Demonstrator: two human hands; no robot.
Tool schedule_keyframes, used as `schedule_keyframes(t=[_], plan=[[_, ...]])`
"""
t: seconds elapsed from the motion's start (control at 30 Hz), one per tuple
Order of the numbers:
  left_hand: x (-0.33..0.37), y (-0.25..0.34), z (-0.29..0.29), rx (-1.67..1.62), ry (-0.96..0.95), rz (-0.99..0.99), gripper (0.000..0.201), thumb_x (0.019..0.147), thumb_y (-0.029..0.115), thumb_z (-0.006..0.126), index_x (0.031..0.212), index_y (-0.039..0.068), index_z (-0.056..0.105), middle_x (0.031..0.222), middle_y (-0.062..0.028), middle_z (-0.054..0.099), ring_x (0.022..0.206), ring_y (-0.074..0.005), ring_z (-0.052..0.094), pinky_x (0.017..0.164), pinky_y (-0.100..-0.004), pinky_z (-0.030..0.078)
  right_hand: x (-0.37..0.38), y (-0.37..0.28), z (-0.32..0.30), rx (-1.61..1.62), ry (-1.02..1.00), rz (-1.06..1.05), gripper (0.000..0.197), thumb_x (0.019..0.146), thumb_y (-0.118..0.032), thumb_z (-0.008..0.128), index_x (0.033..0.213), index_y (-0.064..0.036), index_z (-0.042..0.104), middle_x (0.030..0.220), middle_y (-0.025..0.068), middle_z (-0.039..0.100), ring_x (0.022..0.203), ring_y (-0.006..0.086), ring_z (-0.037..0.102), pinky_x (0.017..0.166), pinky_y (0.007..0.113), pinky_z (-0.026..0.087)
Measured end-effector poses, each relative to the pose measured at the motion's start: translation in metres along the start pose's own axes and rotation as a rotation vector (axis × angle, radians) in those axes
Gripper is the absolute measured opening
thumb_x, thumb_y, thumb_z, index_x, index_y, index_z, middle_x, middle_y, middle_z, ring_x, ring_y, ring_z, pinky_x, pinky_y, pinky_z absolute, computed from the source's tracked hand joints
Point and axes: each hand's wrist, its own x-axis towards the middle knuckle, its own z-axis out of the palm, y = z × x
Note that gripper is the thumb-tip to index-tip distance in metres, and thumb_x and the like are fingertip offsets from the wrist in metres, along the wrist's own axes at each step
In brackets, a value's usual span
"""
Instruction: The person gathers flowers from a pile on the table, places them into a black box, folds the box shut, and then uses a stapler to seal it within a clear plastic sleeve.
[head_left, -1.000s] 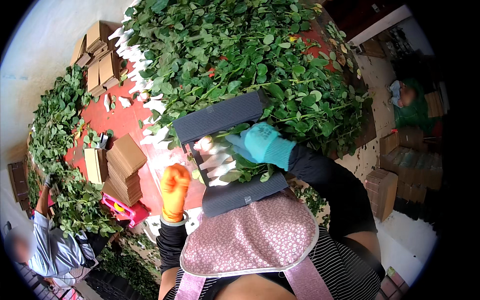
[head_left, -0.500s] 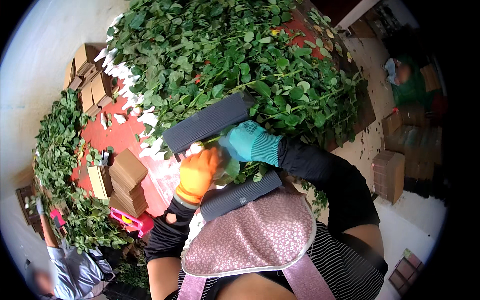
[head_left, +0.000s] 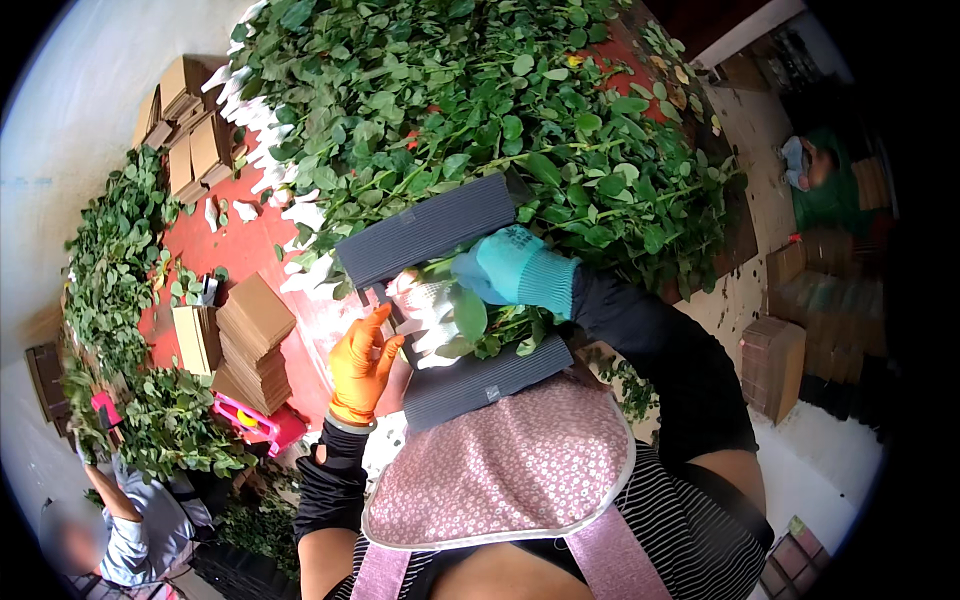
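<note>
In front of me a dark grey corrugated sheet (head_left: 428,232) is folded up on two sides around a few roses (head_left: 430,312) whose heads sit in white net sleeves. Green leaves and stems run out of it to the right. My right hand (head_left: 515,270), in a teal glove, is closed over the stems just beside the heads; its fingertips are partly hidden. At the sheet's left end, my left hand (head_left: 362,365) in an orange glove is held up with fingers bent and apart, nothing visible between them. A pink floral apron (head_left: 505,460) lies under the near flap.
Many long-stemmed roses (head_left: 440,110) cover the red table (head_left: 245,235), net-covered heads to the left. Cardboard stacks (head_left: 252,320) and a pink plastic item (head_left: 258,425) stand on the left. Another person (head_left: 150,525) works at lower left. Boxes (head_left: 773,370) stand on the right.
My left hand has drawn back from the rose heads to the left, its fingers now spread, uncovering the white sleeves. My right hand stays at the stems, shifted slightly right.
</note>
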Motion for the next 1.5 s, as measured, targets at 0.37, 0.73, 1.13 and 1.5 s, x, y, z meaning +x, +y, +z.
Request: schedule_keyframes(t=[0.37, 0.73, 1.13, 1.5], plan=[[-0.003, 0.006, 0.02, -0.529, 0.157, -0.367, 0.023, 0.094, 0.016, 0.07, 0.114, 0.004, 0.065, 0.093, 0.0023, 0.062, 0.081, -0.0059, 0.054, 0.071, -0.0211, 0.043, -0.004, 0.008, -0.003, 0.05, -0.046, -0.008, 0.029, 0.091, -0.025, 0.063, 0.118, -0.0178, 0.065, 0.096, 0.0133, 0.072, 0.084, 0.0343, 0.07, 0.078, 0.047, 0.056], [-0.026, -0.01, 0.006, -0.271, -0.031, -0.406, 0.015, 0.086, 0.003, 0.068, 0.093, 0.002, 0.054, 0.092, -0.0104, 0.063, 0.081, -0.0186, 0.059, 0.074, -0.0301, 0.048, -0.021, 0.007, 0.006, 0.038, 0.107, -0.246, 0.035, 0.09, -0.032, 0.066, 0.12, -0.0142, 0.064, 0.099, 0.0152, 0.069, 0.09, 0.0363, 0.068, 0.077, 0.047, 0.055], [-0.042, -0.038, 0.005, -0.079, 0.08, -0.362, 0.011, 0.098, 0.004, 0.062, 0.089, 0.004, 0.056, 0.081, -0.0022, 0.055, 0.076, -0.0111, 0.049, 0.07, -0.0256, 0.044, -0.007, -0.009, 0.022, -0.193, -0.091, -0.11, 0.024, 0.089, -0.025, 0.064, 0.109, -0.012, 0.068, 0.1, 0.0125, 0.067, 0.092, 0.0299, 0.068, 0.081, 0.045, 0.054], [-0.011, 0.016, -0.002, -0.303, -0.403, -0.478, 0.023, 0.089, 0.018, 0.076, 0.104, 0.004, 0.066, 0.075, -0.0063, 0.069, 0.066, -0.0177, 0.067, 0.062, -0.0309, 0.051, -0.027, -0.016, 0.018, -0.179, -0.1, -0.129, 0.03, 0.087, -0.035, 0.068, 0.11, -0.0157, 0.068, 0.109, 0.0141, 0.062, 0.099, 0.0344, 0.064, 0.087, 0.049, 0.05]])
